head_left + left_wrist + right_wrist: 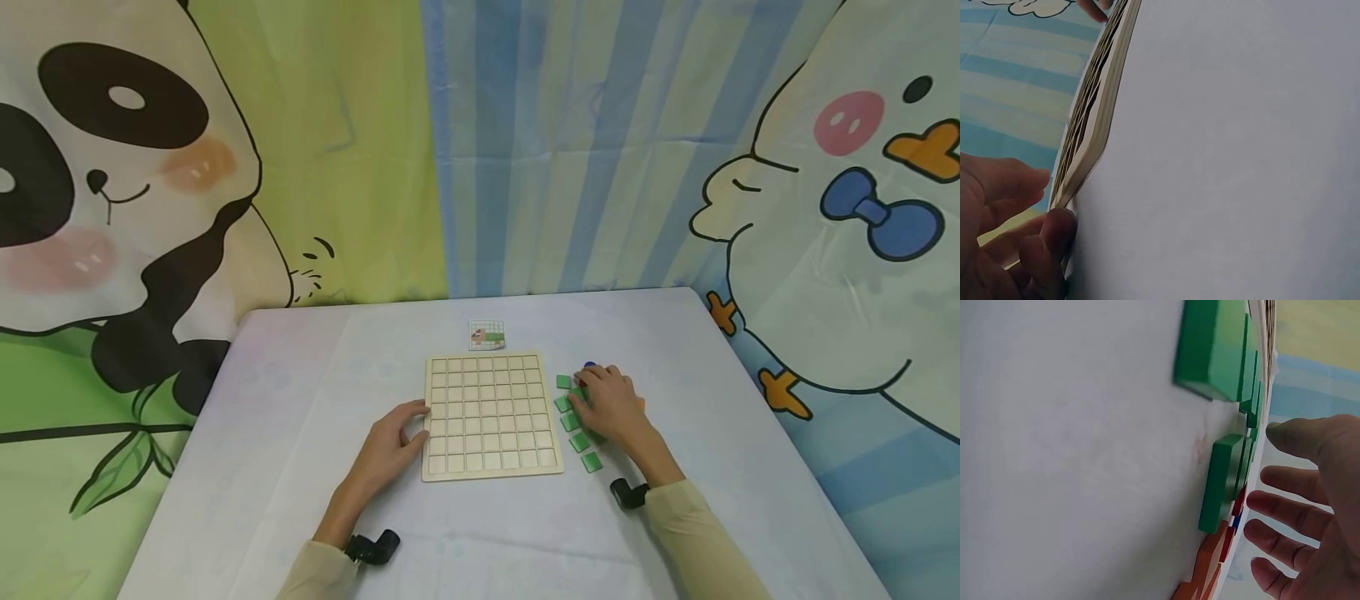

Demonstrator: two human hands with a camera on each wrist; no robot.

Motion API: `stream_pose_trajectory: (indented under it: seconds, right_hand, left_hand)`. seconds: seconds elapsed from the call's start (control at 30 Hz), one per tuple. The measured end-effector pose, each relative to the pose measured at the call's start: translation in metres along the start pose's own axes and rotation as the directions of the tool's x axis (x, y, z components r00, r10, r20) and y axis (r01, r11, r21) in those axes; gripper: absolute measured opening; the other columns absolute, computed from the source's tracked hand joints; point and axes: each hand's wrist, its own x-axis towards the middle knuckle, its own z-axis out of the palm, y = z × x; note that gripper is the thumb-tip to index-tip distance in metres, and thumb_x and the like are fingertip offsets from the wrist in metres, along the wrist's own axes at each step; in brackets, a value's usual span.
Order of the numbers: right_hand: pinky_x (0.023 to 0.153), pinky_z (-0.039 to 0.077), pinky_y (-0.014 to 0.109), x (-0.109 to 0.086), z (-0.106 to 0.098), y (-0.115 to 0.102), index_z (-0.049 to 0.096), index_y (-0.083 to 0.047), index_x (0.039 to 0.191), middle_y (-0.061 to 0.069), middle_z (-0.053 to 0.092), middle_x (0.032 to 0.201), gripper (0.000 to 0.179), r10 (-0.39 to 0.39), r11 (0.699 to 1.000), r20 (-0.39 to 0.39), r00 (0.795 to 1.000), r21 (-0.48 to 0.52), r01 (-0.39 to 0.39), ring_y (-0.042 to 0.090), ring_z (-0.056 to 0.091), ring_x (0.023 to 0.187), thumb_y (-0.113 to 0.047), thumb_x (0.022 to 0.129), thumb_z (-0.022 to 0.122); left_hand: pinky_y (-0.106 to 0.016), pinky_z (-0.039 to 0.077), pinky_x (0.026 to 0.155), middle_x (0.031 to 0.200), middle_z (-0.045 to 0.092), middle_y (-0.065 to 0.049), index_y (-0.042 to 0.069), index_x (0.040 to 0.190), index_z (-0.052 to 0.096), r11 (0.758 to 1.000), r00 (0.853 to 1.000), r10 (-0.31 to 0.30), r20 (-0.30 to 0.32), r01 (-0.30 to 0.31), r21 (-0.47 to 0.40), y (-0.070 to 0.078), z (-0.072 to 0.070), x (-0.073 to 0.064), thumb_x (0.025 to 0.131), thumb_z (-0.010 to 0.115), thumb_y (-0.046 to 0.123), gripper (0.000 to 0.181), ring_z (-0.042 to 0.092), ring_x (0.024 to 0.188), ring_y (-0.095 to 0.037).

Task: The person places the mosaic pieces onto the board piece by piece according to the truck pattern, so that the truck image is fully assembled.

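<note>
Board (491,417) lay flat on the white table (300,417), a small card (486,335) just beyond its far edge. Left hand (387,443) rested thumb and fingertips against the board's left edge, loosely parted rather than clasped. Right hand (611,404) was over green tiles (580,442) by the board's right edge, fingers spread, slightly bent, gripping nothing visible, contact impossible to tell; red tiles (1227,542), a blue tile (1237,522) and orange tiles (1209,553) lay near.

White tbl (315,375) w/ grid board (491,417), pic card (487,335), coloured tiles (592,462).
</note>
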Motion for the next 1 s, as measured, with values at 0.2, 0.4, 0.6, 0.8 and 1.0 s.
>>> stream_pose_trajectory:
  seconds: [0.2, 0.4, 0.6, 0.8, 1.0]
  right_hand:
    - [0.086, 0.054, 0.057, 0.010, 0.003, 0.001, 0.075, -0.003, 0.115, 0.019, 0.071, 0.127, 0.027, -0.061, 0.998, -0.035, 0.998, -0.022, 0.060, 0.042, 0.062, 0.113, -0.023, 0.096, 0.078]
    - [0.084, 0.055, 0.052, 0.017, 0.007, 0.004, 0.076, -0.001, 0.117, 0.019, 0.070, 0.120, 0.027, -0.084, 0.996, -0.038, 0.996, 0.011, 0.085, 0.039, 0.061, 0.106, -0.020, 0.097, 0.078]
    - [0.085, 0.055, 0.049, 0.021, 0.008, 0.005, 0.075, 0.000, 0.122, 0.018, 0.069, 0.120, 0.031, -0.060, 0.995, 0.033, 0.998, 0.075, 0.058, 0.035, 0.060, 0.104, -0.020, 0.098, 0.076]
    - [0.086, 0.054, 0.049, 0.023, 0.008, 0.004, 0.073, 0.000, 0.126, 0.019, 0.068, 0.123, 0.035, -0.029, 0.995, 0.075, 0.997, 0.099, 0.021, 0.036, 0.060, 0.106, -0.022, 0.099, 0.075]
    - [0.086, 0.054, 0.049, 0.022, 0.005, 0.002, 0.073, 0.001, 0.126, 0.019, 0.067, 0.125, 0.035, 0.004, 0.994, 0.093, 0.996, 0.111, -0.014, 0.037, 0.060, 0.108, -0.022, 0.099, 0.076]
  left_hand:
    - [-0.021, 0.041, 0.054, 0.157, 0.060, -0.008, 0.011, 0.128, 0.073, 1.000, 1.000, -0.009, 0.007, 0.009, -0.020, -0.005, 0.002, 0.001, 0.093, 0.078, 0.010, 0.035, 0.046, 0.059, -0.005]
    - [-0.021, 0.041, 0.054, 0.158, 0.059, -0.005, 0.013, 0.127, 0.074, 0.999, 1.000, -0.020, 0.004, 0.020, -0.028, -0.007, 0.005, 0.001, 0.092, 0.080, 0.009, 0.036, 0.047, 0.059, -0.004]
    - [-0.020, 0.041, 0.054, 0.159, 0.058, -0.005, 0.012, 0.130, 0.073, 1.000, 1.000, -0.014, -0.007, 0.014, -0.021, -0.007, 0.006, 0.000, 0.091, 0.080, 0.008, 0.040, 0.046, 0.060, -0.003]
    - [-0.020, 0.041, 0.054, 0.160, 0.057, -0.002, 0.013, 0.132, 0.073, 0.999, 1.000, -0.027, 0.004, 0.027, -0.025, -0.008, 0.006, -0.001, 0.092, 0.080, 0.010, 0.041, 0.046, 0.059, -0.003]
    - [-0.022, 0.042, 0.049, 0.160, 0.056, 0.000, 0.015, 0.133, 0.072, 0.998, 0.999, -0.032, 0.017, 0.033, -0.053, -0.011, 0.006, -0.001, 0.093, 0.080, 0.012, 0.041, 0.048, 0.054, -0.005]
